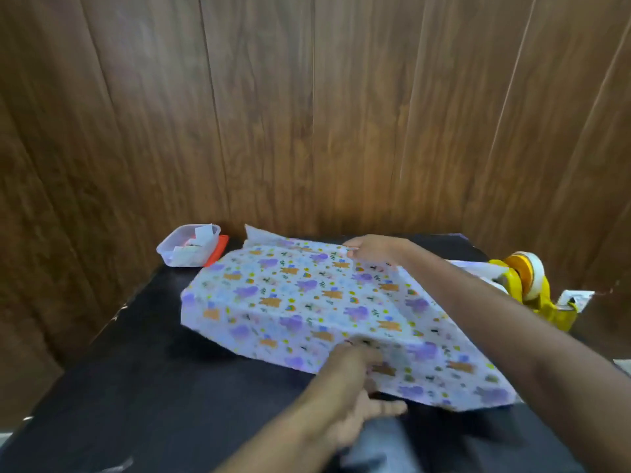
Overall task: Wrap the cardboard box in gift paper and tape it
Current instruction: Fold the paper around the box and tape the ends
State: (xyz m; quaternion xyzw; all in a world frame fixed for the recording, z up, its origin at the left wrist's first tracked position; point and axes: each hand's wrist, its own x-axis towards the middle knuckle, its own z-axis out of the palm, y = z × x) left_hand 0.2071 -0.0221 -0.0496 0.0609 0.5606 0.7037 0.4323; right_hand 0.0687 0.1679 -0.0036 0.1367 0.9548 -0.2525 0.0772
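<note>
Two hands on gift paper (300, 295): my left hand (355, 384) pinches its near edge, my right hand (370, 249) I cannot tell; uneven pulling could tear it.

The gift paper (290, 302) lies draped on the middle of the table (136, 370). From it, a tub (187, 247) sits at ten o'clock by the wall (307, 114) and a tape dispenser (532, 285) at three. The right hand (372, 249) holds the paper's edge at one o'clock, and the left hand (348, 373) touches it at five.
</note>
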